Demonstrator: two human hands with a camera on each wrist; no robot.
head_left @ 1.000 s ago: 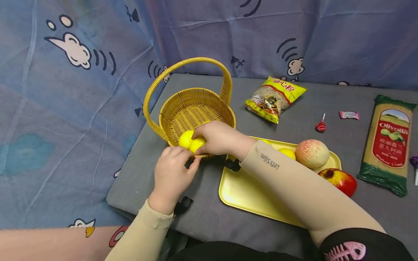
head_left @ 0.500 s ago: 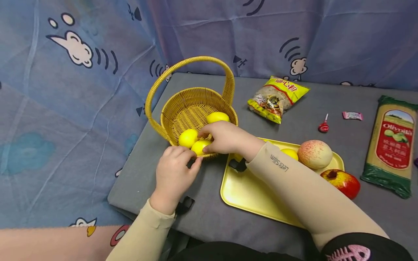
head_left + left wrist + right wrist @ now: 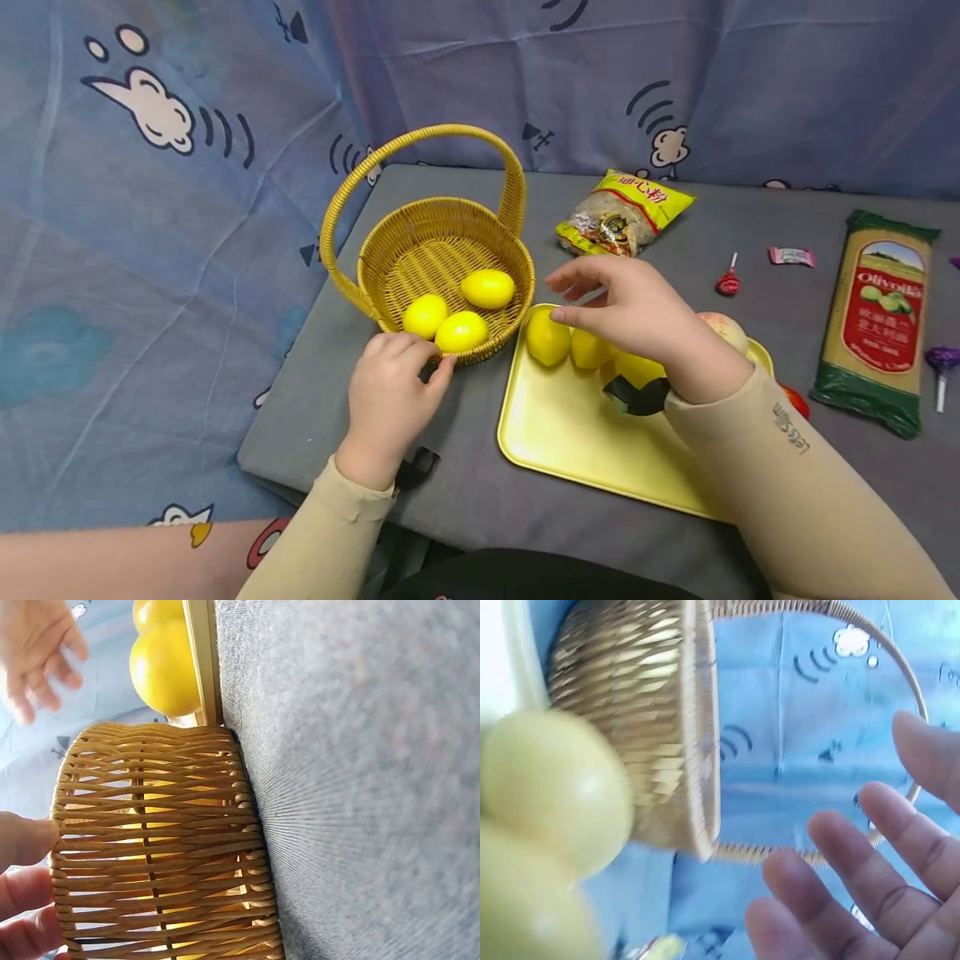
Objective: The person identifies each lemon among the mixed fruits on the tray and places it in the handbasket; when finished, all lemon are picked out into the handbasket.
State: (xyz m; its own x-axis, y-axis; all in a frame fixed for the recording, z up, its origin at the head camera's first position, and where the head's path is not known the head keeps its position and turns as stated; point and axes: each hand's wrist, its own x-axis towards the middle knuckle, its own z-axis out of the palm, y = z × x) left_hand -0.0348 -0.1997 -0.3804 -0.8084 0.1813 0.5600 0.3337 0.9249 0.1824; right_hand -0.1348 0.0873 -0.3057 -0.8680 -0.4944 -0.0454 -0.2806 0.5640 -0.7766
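My left hand (image 3: pixel 393 400) pinches the near rim of a yellow wicker basket (image 3: pixel 427 258) with a tall arched handle. In the left wrist view the thumb and fingers (image 3: pixel 26 840) sit at that rim. Three yellow lemons lie inside the basket, one lemon (image 3: pixel 462 333) nearest the held rim. My right hand (image 3: pixel 645 325) hovers above a yellow tray (image 3: pixel 585 442), fingers spread and holding nothing. Beneath and beside it on the tray stand a lemon (image 3: pixel 548 337) and more lemons, partly covered by the hand. The right wrist view shows the loose fingers (image 3: pixel 840 840) beside the basket.
Behind the tray lies a bag of pasta (image 3: pixel 622 215). A lollipop (image 3: pixel 727 279), a wrapped candy (image 3: pixel 791 257) and a spaghetti pack (image 3: pixel 873 325) are on the right. A peach (image 3: pixel 723 329) and a red fruit (image 3: pixel 797 402) are mostly hidden by the right arm.
My right hand has let go of a lemon in the basket and moved right, over the tray. The left hand stays at the basket rim.
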